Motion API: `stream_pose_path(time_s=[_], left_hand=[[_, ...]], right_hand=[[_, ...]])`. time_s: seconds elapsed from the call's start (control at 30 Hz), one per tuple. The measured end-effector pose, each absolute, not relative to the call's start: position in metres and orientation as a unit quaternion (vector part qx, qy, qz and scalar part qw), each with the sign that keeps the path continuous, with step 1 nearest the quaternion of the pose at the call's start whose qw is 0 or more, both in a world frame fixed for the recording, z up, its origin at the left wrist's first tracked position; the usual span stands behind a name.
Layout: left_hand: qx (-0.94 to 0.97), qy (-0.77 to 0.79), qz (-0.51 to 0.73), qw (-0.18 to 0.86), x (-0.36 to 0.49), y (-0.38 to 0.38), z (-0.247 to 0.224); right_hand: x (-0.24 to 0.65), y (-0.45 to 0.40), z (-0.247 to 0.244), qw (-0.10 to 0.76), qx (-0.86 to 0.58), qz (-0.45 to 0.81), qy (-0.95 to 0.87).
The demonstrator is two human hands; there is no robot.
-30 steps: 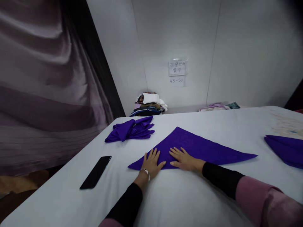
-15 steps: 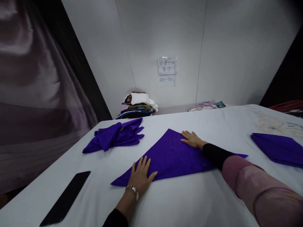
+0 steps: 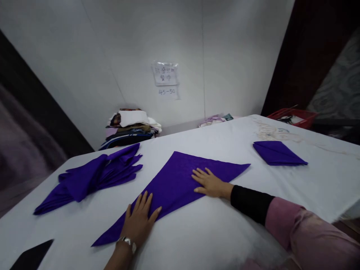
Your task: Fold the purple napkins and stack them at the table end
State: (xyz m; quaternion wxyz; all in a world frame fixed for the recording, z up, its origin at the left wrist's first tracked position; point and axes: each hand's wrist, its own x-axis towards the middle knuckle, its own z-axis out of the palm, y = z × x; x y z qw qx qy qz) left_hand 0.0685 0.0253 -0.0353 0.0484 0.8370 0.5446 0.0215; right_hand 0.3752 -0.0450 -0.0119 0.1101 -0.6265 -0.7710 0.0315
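We stand at a broad table spread with a white cloth [image 3: 180, 240], smooth for the most part, with a pale floral pattern [image 3: 272, 133] towards its far right corner. In the middle lies a purple napkin [image 3: 174, 180], flat in a triangle, its peak pointing away from us. Our left hand [image 3: 139, 221], a silvery band [image 3: 128, 243] at the wrist, rests on its near left part, fingers spread and gripping nothing. Our right hand [image 3: 209, 183] lies palm down nearer the right corner, its fingers likewise loosely fanned.

To the left we have a loose purple heap [image 3: 95, 176], and below it a flat black object [image 3: 32, 257] cut off by the frame. A folded purple piece [image 3: 278, 153] sits well apart on the right.

Beyond the far edge, clothes are stacked [image 3: 129, 129] against a pale panelled wall [image 3: 236, 56], with a lower pile [image 3: 212, 120] further right. A handwritten notice [image 3: 165, 74] hangs above, over a slip reading "45-50" [image 3: 168, 92]. A red basket [image 3: 306, 118] stands past the right corner, beside a dark upright panel [image 3: 295, 56].
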Motion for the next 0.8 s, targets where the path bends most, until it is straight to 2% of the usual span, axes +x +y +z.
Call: stream_pose_path(time_s=[0.23,0.4,0.53,0.67,0.8], left_hand=[[0.866,0.483,0.080,0.099,0.048,0.052,-0.073],[0.861,0.479,0.121,0.118,0.052,0.054,-0.078],[0.844,0.518,0.084,0.108,0.064,0.039,-0.054],[0.836,0.541,0.031,0.081,0.075,0.023,-0.027],[0.837,0.545,0.000,0.045,0.079,0.014,-0.016]], right_hand=[[0.520,-0.095,-0.002,0.086,-0.761,0.067,-0.639],[0.569,-0.124,0.004,0.070,-0.824,0.062,-0.559],[0.536,-0.111,0.010,0.090,-0.798,0.038,-0.595],[0.438,-0.089,0.019,0.135,-0.644,-0.011,-0.753],[0.357,-0.077,0.026,0.141,-0.535,0.052,-0.831]])
